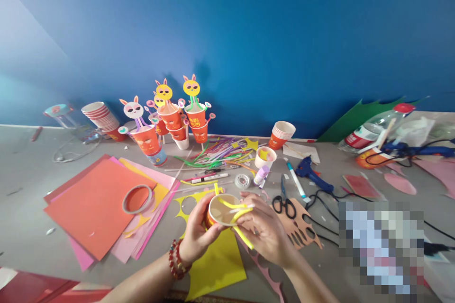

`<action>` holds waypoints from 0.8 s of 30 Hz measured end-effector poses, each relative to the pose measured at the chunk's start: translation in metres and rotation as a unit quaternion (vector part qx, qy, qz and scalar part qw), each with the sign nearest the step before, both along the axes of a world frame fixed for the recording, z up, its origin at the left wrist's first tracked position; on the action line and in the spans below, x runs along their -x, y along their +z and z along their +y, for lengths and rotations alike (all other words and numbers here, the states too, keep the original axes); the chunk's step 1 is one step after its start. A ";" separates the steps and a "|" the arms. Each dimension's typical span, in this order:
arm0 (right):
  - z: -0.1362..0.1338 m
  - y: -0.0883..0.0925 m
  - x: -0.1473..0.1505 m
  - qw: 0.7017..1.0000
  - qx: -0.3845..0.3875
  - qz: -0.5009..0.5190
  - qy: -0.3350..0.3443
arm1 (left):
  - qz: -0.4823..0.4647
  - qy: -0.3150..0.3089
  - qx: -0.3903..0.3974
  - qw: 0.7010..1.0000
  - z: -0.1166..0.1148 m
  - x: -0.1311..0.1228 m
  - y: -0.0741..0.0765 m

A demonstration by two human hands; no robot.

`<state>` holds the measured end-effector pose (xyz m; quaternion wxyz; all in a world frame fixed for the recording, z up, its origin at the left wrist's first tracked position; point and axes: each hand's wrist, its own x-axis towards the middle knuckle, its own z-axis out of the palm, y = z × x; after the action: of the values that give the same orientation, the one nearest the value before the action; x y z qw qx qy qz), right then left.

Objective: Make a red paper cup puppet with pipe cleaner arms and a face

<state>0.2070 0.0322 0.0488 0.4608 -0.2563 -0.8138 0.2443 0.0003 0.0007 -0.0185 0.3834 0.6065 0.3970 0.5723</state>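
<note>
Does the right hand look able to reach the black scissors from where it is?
Probably yes: the scissors lie uncovered just beside the right hand, with nothing between. It is busy, though, pinching a yellow strip at the cup the left hand holds.

wall (249, 33): blue | table (21, 189): grey | paper cup (220, 210): orange | strips (239, 213): yellow | paper sheet (95, 203): orange | glue gun (313, 175): blue | scissors (283, 201): black

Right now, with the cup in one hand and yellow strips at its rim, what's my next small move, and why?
Probably tuck the yellow strips down into the cup with the right hand: the left hand grips the cup, and one strip end juts out past its rim.
</note>
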 end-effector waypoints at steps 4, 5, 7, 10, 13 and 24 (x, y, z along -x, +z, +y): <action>0.000 0.004 0.000 1.000 -0.010 -0.015 -0.013 | -0.011 -0.003 0.000 1.000 0.000 -0.001 0.002; 0.000 0.003 0.000 1.000 -0.008 -0.018 -0.013 | -0.017 -0.004 0.004 1.000 0.000 -0.002 0.003; 0.000 0.002 -0.001 1.000 0.001 -0.017 -0.012 | -0.033 -0.009 0.021 0.999 0.000 -0.003 0.004; -0.001 0.000 0.000 1.000 0.014 -0.013 -0.009 | -0.046 -0.012 0.034 0.998 0.001 -0.003 0.005; -0.002 0.000 0.000 1.000 0.017 -0.011 -0.004 | -0.037 -0.011 0.021 0.999 0.002 -0.001 0.002; 0.001 0.000 -0.002 0.999 0.022 -0.014 -0.030 | 0.008 -0.017 0.030 0.999 0.004 0.000 -0.005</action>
<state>0.2092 0.0329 0.0492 0.4508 -0.2938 -0.8067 0.2445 0.0007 0.0049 -0.0235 0.4079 0.6056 0.4068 0.5490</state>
